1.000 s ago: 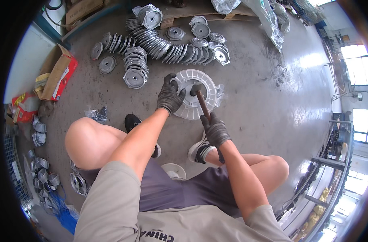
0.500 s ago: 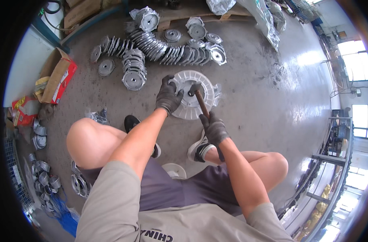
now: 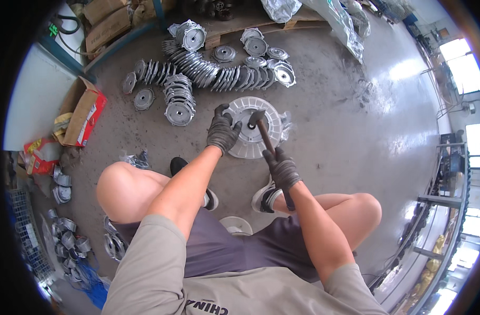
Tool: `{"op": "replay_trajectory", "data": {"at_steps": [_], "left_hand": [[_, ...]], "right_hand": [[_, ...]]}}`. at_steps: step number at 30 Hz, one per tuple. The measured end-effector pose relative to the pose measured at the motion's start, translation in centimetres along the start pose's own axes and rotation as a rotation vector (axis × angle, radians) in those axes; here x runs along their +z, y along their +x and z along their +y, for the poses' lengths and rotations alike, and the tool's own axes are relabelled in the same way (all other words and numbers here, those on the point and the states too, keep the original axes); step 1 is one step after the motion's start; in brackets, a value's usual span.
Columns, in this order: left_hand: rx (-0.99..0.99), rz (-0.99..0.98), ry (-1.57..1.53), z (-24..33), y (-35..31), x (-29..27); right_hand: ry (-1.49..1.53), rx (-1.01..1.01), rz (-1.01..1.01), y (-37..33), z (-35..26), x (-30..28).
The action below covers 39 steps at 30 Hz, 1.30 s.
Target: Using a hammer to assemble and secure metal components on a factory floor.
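A pale round ribbed disc [image 3: 271, 122] lies on the floor ahead of my feet, with a dark hole at its centre. My left hand [image 3: 223, 131], in a dark grey glove, grips its left rim, thumb over the top and fingers bent at the edge; the fingertips are partly hidden. In the matching glove, my right hand [image 3: 283, 169] is closed round the wooden handle of a hammer [image 3: 264, 134]. The hammer's dark head is over the disc, just above the central hole; whether it touches cannot be told.
Rows of round metal covers [image 3: 198, 68] stand and lie beyond the disc. Farther back is a wooden pallet [image 3: 234, 32]. An open carton [image 3: 82, 113] and metal rings [image 3: 66, 236] lie at left; a metal rack [image 3: 442, 200] stands at right. Crumpled clear plastic [image 3: 288, 126] touches the disc's right side.
The whole view has shifted slightly, moving the scene a little right and down. Both hands, the hammer and the disc keep nearly the same places relative to one another.
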<state>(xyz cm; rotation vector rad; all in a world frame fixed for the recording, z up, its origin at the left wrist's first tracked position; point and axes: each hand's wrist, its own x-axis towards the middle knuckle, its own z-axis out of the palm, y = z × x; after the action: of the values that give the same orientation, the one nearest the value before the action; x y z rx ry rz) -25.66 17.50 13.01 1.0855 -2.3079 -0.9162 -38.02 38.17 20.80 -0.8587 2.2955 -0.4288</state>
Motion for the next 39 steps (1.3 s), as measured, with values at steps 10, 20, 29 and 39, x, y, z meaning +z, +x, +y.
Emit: {"op": "replay_trajectory", "data": {"at_steps": [10,20,29,39], "left_hand": [[-0.315,0.020,-0.383,3.7,3.9,-9.1],[-0.649,0.117,-0.980,13.0,-1.3,-20.6],[-0.300,0.068,-1.182,14.5,-4.9,-21.5],[-0.247,-0.030,-1.240,14.6,-6.0,-20.1]], "right_hand": [[0.074,0.024,0.293,0.7,-2.1,-0.9],[0.031,-0.116,0.173,0.8,-3.6,-0.1],[1.402,-0.225,-0.463,-5.3,-12.9,-8.6],[0.768,-0.725,0.060,-6.4,-14.9,-7.9]]}}
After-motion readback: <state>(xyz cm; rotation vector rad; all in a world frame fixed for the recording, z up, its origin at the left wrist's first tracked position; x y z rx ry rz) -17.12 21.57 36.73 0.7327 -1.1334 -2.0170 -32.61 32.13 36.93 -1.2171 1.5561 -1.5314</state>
